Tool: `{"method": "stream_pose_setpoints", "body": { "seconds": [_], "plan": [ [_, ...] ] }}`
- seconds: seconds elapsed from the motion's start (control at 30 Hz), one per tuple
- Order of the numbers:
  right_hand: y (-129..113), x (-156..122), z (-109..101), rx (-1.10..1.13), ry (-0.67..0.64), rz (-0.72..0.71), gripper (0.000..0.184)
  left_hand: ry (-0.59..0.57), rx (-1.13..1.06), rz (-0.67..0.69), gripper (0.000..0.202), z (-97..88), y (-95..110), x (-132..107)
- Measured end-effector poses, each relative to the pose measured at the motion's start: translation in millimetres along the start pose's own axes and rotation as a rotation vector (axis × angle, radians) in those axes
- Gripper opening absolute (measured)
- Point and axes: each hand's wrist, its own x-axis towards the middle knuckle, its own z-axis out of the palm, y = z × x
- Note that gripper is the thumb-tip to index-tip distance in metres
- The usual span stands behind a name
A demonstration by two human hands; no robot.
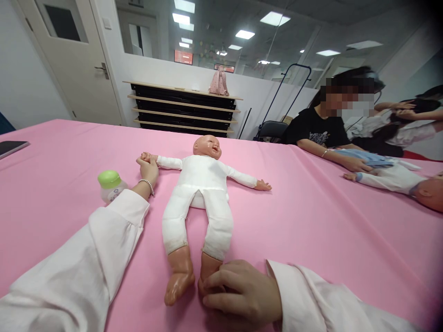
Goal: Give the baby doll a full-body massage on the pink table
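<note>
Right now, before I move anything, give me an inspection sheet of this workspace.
surface: pink tablecloth covering the table
job's things: white-bodied baby doll lying face up, arms spread; green-capped bottle beside the left hand
clutter: dark tablet or phone at the table's left edge
hands: left hand clasps the doll's hand; right hand grips the doll's foot
cables: nothing seen
surroundings: co-worker in a black T-shirt with a hand on a second doll; black-and-wood shelves with a pink bag on top; white door
</note>
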Motion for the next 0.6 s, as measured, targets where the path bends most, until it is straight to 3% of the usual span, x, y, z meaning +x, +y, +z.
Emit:
{"method": "stream_pose_setpoints", "body": {
  "seconds": [0.1,0.6],
  "plan": [
    [0.1,1.5,-0.7,0.026,0.045,-0.01,0.025,-0.005,0.03,-0.002,0.027,-0.4,0.6,-0.6],
    [0.8,-0.2,1.6,-0.007,-0.014,0.013,0.025,0.006,-0.018,0.01,0.028,0.8,-2.5,2.0]
  ]
}}
